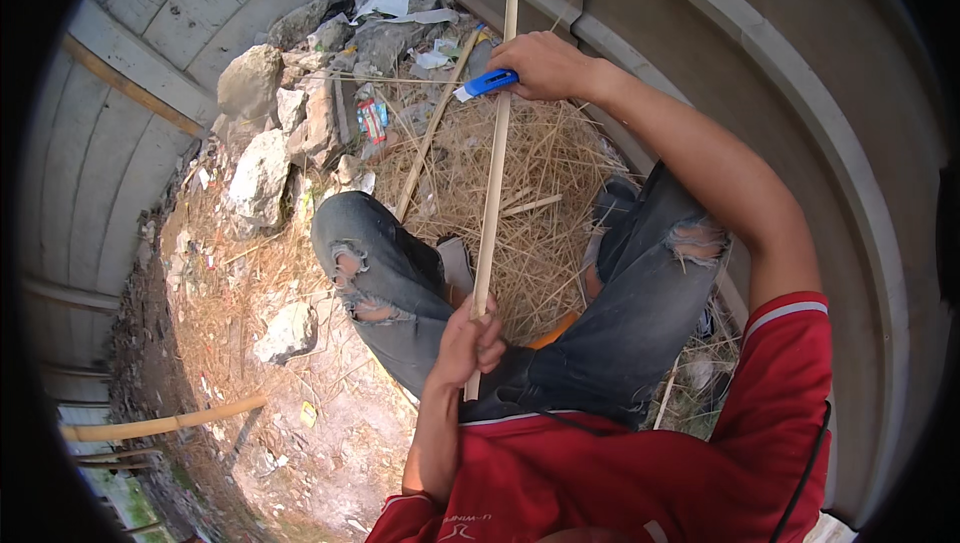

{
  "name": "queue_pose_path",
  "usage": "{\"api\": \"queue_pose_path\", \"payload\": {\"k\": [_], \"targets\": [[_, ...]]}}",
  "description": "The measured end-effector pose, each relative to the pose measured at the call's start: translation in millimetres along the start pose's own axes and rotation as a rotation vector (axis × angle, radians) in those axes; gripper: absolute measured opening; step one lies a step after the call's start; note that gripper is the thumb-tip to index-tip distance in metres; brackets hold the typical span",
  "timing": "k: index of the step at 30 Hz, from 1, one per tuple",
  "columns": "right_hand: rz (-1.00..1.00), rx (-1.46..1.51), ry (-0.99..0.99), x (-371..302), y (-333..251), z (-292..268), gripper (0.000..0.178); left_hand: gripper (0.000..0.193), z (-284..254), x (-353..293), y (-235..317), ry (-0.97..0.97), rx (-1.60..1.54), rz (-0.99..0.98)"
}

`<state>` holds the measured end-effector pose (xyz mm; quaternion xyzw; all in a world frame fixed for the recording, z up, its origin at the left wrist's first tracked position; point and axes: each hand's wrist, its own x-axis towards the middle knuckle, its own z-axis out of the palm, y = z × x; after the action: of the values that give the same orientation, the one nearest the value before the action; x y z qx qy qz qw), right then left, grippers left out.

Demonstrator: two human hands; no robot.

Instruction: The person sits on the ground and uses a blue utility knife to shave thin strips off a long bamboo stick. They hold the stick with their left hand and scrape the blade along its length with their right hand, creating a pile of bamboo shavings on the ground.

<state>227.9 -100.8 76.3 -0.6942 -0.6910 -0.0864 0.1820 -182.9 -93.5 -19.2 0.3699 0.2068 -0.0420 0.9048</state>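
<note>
A long pale split bamboo strip (495, 178) runs lengthwise between my knees, from my lap up past the far side of the straw pile. Near its lower end, my left hand (468, 345) is closed around it. My right hand (548, 66) is stretched far forward and grips a blue utility knife (487, 83). The knife lies across the strip, its tip pointing left. Whether the blade touches the strip is hidden by the fingers.
Thin shavings (540, 158) cover the ground between my legs. Rocks (262, 178) and litter (390, 3) lie ahead to the left. A corrugated metal wall (800, 103) curves close on my right. One bamboo pole (165, 421) juts in at lower left; another stick (435, 128) lies beyond my left knee.
</note>
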Motion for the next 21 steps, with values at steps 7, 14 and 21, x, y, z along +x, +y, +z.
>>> {"api": "queue_pose_path", "payload": {"k": [7, 14, 21], "targets": [[0.353, 0.315, -0.019, 6, 10, -5, 0.021, 0.016, 7, 5, -2, -0.009, 0.002, -0.012], [0.475, 0.830, 0.351, 6, 19, -7, 0.036, 0.016, 5, 9, -5, -0.049, -0.002, 0.009], [0.689, 1.054, 0.705, 4, 26, -29, 0.029, 0.015, 14, 17, -1, -0.064, 0.073, 0.047]]}}
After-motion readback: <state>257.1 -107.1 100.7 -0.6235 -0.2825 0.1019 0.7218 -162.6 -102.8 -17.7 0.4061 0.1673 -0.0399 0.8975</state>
